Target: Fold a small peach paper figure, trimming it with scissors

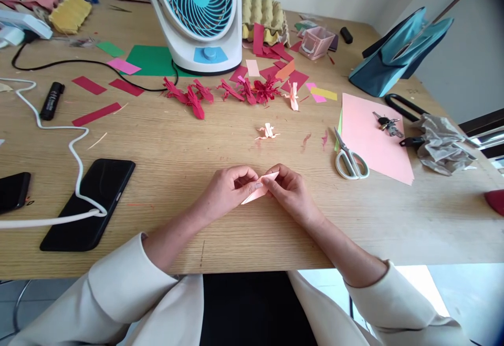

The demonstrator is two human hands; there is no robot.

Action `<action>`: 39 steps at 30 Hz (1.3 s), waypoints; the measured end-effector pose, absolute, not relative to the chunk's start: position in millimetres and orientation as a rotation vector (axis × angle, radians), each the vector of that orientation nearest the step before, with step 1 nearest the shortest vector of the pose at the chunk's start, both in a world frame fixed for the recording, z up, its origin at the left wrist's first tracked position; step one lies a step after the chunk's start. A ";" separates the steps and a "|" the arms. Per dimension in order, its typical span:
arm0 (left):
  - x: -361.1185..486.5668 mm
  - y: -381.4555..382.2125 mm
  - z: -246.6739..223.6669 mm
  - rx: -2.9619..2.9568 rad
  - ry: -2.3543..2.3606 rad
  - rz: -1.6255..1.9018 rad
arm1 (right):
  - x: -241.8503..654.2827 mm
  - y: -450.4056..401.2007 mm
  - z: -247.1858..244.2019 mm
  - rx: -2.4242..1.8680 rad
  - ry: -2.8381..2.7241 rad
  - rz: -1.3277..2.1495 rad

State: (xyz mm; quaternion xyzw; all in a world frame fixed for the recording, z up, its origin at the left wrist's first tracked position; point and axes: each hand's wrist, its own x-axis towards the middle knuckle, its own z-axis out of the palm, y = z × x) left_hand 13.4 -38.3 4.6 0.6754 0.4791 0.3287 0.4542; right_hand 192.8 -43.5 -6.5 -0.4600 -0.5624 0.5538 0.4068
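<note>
Close to the desk's front edge, a narrow folded strip of pale pink paper [255, 194] slants between my two hands. My left hand [232, 186] pinches its lower left part between thumb and fingers. Its upper right part is gripped by my right hand [289, 191], the thumb lying on top. The fingertips behind the paper are hidden. Just beyond my hands lies a small pale pink folded paper piece [268, 131] with thin spread legs. Another pale pink folded piece [293, 96] lies farther back, beside several crimson folded paper pieces [248, 91].
White-handled scissors [352, 161] lie right of my hands, by pink sheets [372, 141] with keys [389, 124] on top. A fan [200, 15] stands at the back. Left are a black phone [90, 204] with a white cable [80, 167] across it and a marker [52, 101].
</note>
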 end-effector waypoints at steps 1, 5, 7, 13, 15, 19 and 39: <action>14.1 -38.5 4.1 1.646 1.180 0.812 | 192.4 -43.9 -7.6 -1.166 -1.404 1.392; 16.2 -40.2 1.9 1.629 1.191 0.825 | 191.2 -45.4 -8.8 -1.180 -1.378 1.390; 16.1 -40.9 1.3 1.679 1.193 0.837 | 191.3 -45.7 -7.7 -1.172 -1.380 1.387; 12.9 -40.8 3.3 1.806 1.213 0.863 | 195.2 -44.5 -3.2 -1.185 -1.434 1.369; 12.2 -40.5 3.7 1.801 1.222 0.869 | 197.0 -43.8 -2.3 -1.198 -1.464 1.362; 10.5 -39.1 1.6 1.762 1.230 0.873 | 199.9 -43.2 -2.4 -1.196 -1.469 1.376; 10.1 -36.7 3.0 1.624 1.209 0.864 | 198.6 -42.9 -3.6 -1.216 -1.516 1.315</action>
